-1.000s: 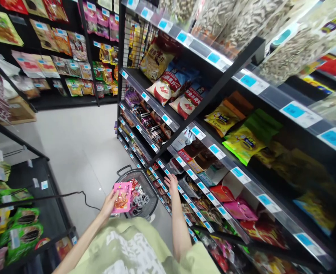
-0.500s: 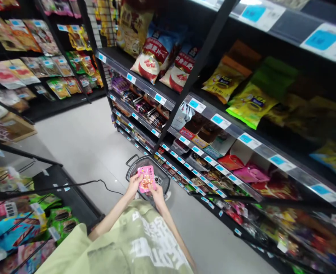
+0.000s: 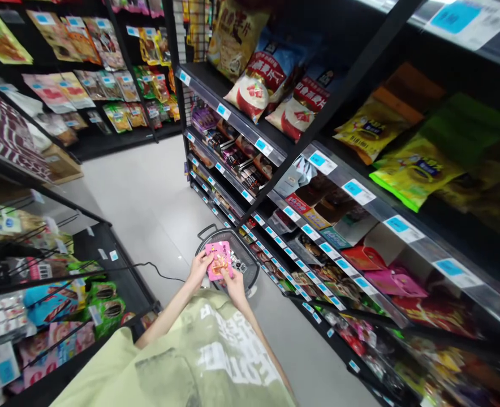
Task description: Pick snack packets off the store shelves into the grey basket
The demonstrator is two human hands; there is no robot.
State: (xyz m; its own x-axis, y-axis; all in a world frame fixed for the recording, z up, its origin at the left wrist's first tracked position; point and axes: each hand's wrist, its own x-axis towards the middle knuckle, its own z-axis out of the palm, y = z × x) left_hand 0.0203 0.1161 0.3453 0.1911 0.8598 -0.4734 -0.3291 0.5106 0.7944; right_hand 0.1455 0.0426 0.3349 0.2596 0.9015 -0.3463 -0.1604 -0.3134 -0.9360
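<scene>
A small pink snack packet with a food picture on its front is held up between both hands. My left hand pinches its left edge, thumb on the front. At the lower right corner, my right hand grips it with thumb and fingers. Below the packet, a dark grey shopping basket stands on the floor, its handle toward the far left. Some small silvery items lie inside the basket, partly hidden by the packet and my right hand.
Tall black shelves with blue price tags run along the right, holding bags and boxed snacks. A low rack of packets stands at left, with a black cable stretching from it. Pale floor lies between. Packets hang on the back wall rack.
The view has turned left, so the shelves appear farther right. Both hands still hold the pink packet over the basket, and more of the basket's contents shows beside it.
</scene>
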